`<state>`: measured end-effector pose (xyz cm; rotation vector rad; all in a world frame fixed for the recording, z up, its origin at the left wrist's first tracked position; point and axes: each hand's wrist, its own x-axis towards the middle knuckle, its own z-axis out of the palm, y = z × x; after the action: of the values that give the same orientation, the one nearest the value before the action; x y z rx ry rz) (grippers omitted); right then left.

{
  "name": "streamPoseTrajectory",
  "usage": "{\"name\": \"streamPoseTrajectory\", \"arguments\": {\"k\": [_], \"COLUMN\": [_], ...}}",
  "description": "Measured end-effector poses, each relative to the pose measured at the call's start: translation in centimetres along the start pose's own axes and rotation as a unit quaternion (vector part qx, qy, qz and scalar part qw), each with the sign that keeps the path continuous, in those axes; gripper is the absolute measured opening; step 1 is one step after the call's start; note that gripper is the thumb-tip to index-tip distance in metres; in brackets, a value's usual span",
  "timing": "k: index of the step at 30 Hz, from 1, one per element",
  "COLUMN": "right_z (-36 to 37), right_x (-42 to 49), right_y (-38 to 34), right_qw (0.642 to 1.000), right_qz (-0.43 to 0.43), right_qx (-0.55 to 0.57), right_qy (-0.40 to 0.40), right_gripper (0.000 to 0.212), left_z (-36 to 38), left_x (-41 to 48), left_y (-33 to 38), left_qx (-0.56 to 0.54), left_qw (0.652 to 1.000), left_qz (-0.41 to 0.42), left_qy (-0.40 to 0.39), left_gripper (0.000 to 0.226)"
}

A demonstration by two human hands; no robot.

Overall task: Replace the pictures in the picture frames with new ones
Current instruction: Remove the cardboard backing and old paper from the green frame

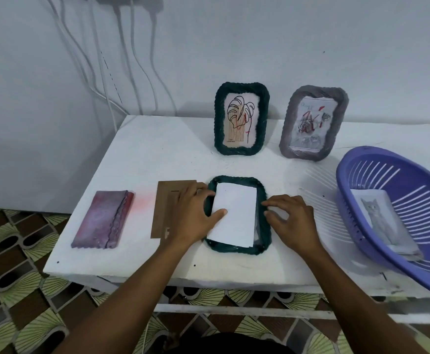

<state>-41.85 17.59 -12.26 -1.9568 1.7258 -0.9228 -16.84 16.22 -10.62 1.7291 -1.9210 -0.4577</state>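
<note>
Your left fingers (210, 194) press flat on the white picture (234, 213), and your right fingertips (266, 203) pinch its edge. It lies blank side up inside the dark green frame (262, 241) lying flat. You look to be fitting it. Next it needs squaring, then the brown backing board (162, 213), left of that frame. Behind it stand two frames; a fourth lies far left.

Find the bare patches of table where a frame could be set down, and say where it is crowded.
Bare table lies left of the standing green frame, behind the brown backing board and pink frame. A narrower strip runs along the front edge. It is crowded around the flat green frame, both hands, and the purple basket.
</note>
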Motion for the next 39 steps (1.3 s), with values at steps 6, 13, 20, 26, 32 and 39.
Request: {"name": "streamPoseTrajectory", "arguments": {"k": [6, 13, 20, 26, 32, 39], "right_z": [-0.2, -1.4, -8.9, -14.7, -16.1, -16.3], "right_x": [0.0, 0.1, 0.2, 1.0, 1.3, 3.0], "right_y": [-0.4, -1.5, -3.6, -0.4, 0.5, 0.1], "right_qw": [1.000, 1.000, 0.987, 0.977, 0.987, 0.990], "right_qz": [0.001, -0.004, -0.093, 0.097, 0.145, 0.138], "right_qx": [0.005, 0.018, -0.104, -0.186, -0.051, 0.008], "right_qy": [-0.002, -0.014, 0.074, -0.036, -0.042, -0.014], "right_gripper": [0.023, 0.022, 0.026, 0.031, 0.026, 0.026], "left_z": [-0.8, -1.6, -2.1, 2.1, 6.2, 9.4], "left_x": [-0.6, -0.8, 0.7, 2.4, 2.5, 2.4], "left_y": [0.4, 1.4, 4.6, 8.8, 13.1, 15.6], "left_qx": [-0.079, -0.147, -0.323, -0.349, -0.327, -0.265], "left_qw": [0.997, 0.988, 0.944, 0.932, 0.933, 0.952], "left_qz": [0.006, -0.013, -0.061, -0.035, -0.011, 0.020], "left_qy": [0.026, 0.047, -0.022, -0.095, -0.151, -0.149], "left_gripper": [0.037, 0.036, 0.024, 0.031, 0.039, 0.044]}}
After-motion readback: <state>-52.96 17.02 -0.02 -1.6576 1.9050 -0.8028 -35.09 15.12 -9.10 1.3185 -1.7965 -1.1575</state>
